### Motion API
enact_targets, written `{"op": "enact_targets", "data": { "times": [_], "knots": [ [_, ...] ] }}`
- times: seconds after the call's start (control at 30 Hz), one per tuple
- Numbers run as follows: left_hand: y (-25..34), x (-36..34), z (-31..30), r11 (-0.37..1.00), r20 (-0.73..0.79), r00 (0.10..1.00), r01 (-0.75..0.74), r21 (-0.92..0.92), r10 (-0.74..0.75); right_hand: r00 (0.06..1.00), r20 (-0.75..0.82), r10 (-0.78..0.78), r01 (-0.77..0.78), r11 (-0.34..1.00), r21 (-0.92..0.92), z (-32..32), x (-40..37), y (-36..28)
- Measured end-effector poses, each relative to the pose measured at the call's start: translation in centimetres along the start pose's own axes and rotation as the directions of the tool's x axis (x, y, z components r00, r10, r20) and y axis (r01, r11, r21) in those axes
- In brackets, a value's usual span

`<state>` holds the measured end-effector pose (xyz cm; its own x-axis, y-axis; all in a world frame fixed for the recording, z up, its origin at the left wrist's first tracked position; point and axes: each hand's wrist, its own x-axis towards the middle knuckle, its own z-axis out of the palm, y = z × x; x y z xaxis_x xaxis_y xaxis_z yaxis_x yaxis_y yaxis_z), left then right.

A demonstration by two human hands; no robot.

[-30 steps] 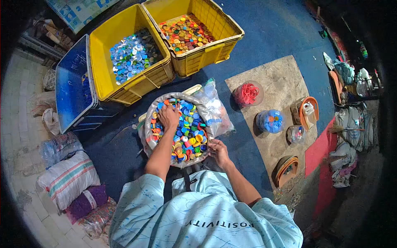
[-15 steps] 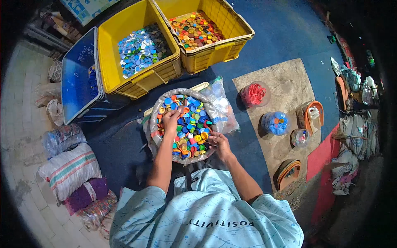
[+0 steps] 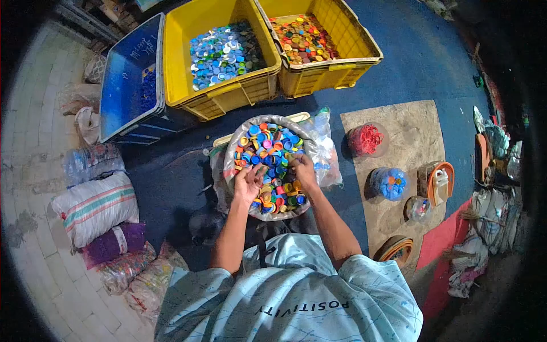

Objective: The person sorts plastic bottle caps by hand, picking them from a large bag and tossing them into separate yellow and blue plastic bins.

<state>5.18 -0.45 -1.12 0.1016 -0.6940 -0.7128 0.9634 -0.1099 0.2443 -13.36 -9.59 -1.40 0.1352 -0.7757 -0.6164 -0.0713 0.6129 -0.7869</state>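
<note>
A round sack with a rolled grey rim [image 3: 231,154] stands in front of me, filled with bottle caps [image 3: 277,149] of many colours. My left hand [image 3: 249,183] is over the left part of the caps, palm turned partly up and fingers curled closed. Whatever lies within those fingers is too small to make out. On the right side of the same sack, my right hand [image 3: 303,171] reaches in among the caps with its fingertips drawn together. Its own fingers hide anything they hold.
Beyond the sack stand a blue crate [image 3: 128,80], a yellow crate [image 3: 228,94] of blue and white caps, and another yellow crate [image 3: 325,68] of orange caps. Tubs of red pieces [image 3: 367,139] and blue pieces [image 3: 390,183] are at right. Stuffed sacks [image 3: 99,205] line the left.
My left hand has drawn back toward me from the far caps and turned its palm up. My right hand has moved from the rim inward over the caps. The view has shifted.
</note>
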Motion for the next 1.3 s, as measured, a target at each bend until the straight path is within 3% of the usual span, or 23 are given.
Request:
{"op": "enact_targets", "data": {
  "times": [0.07,0.23,0.3,0.4,0.5,0.53,0.63,0.77,0.83,0.87,1.0,1.13,1.23,1.3],
  "knots": [
    [0.0,-0.6,-1.1,0.996,0.005,1.000,0.028,-0.089,-0.028,0.978,-0.121,-0.172,0.150,0.974,-0.170,1.2,2.5,0.3],
    [-0.7,-4.2,-1.9,0.983,0.146,0.989,0.051,-0.179,-0.025,0.958,-0.195,-0.210,0.138,0.935,-0.326,3.9,7.9,-1.1],
    [-1.1,-5.5,-2.4,0.990,0.015,1.000,0.015,-0.137,-0.013,0.934,-0.223,-0.279,0.124,0.839,-0.530,4.6,7.9,-2.6],
    [-1.5,-7.4,-4.3,0.993,-0.065,0.998,0.018,-0.116,-0.025,0.962,-0.222,-0.160,-0.005,0.800,-0.600,5.3,7.8,-4.0],
    [-1.6,-9.4,-4.9,0.986,0.051,0.997,0.057,-0.158,-0.049,0.944,-0.255,-0.209,-0.015,0.745,-0.667,5.6,6.4,-5.4],
    [-1.6,-9.9,-4.4,0.993,0.005,0.999,0.035,-0.113,-0.035,0.953,-0.228,-0.201,0.006,0.762,-0.648,5.5,6.3,-5.4],
    [-1.6,-10.3,-5.2,0.988,0.076,0.997,0.036,-0.149,-0.025,0.944,-0.250,-0.215,0.027,0.805,-0.592,5.1,7.0,-4.1],
    [-1.7,-9.4,-5.0,0.994,-0.002,1.000,0.029,-0.105,-0.029,0.999,-0.009,-0.030,0.030,0.996,-0.085,2.9,5.4,-4.1],
    [-1.8,-8.4,-5.6,0.999,-0.003,1.000,0.028,-0.043,-0.029,0.996,0.086,-0.009,-0.013,0.969,0.248,1.5,5.7,-2.0],
    [-1.7,-8.1,-5.3,1.000,-0.028,0.999,0.029,-0.012,-0.029,0.968,0.250,-0.004,-0.096,0.919,0.383,0.0,6.3,-0.5],
    [-1.4,-6.8,-4.8,0.989,-0.122,0.992,0.052,0.140,-0.035,0.956,0.282,0.080,-0.238,0.772,0.590,-1.2,-0.9,-4.2],
    [-1.5,-5.6,-4.6,0.936,-0.146,0.988,0.003,0.353,0.052,0.946,0.325,-0.001,-0.251,0.635,0.731,-2.8,-2.2,-1.5],
    [-1.9,-5.6,-2.9,0.790,-0.168,0.975,-0.015,0.613,0.149,0.946,0.314,0.075,-0.313,0.457,0.833,-4.1,-4.7,-1.0],
    [-2.7,-4.9,-3.5,0.606,-0.045,0.977,-0.092,0.790,0.208,0.951,0.303,0.065,-0.297,0.474,0.829,-5.0,-5.5,-0.1]
  ]
}}
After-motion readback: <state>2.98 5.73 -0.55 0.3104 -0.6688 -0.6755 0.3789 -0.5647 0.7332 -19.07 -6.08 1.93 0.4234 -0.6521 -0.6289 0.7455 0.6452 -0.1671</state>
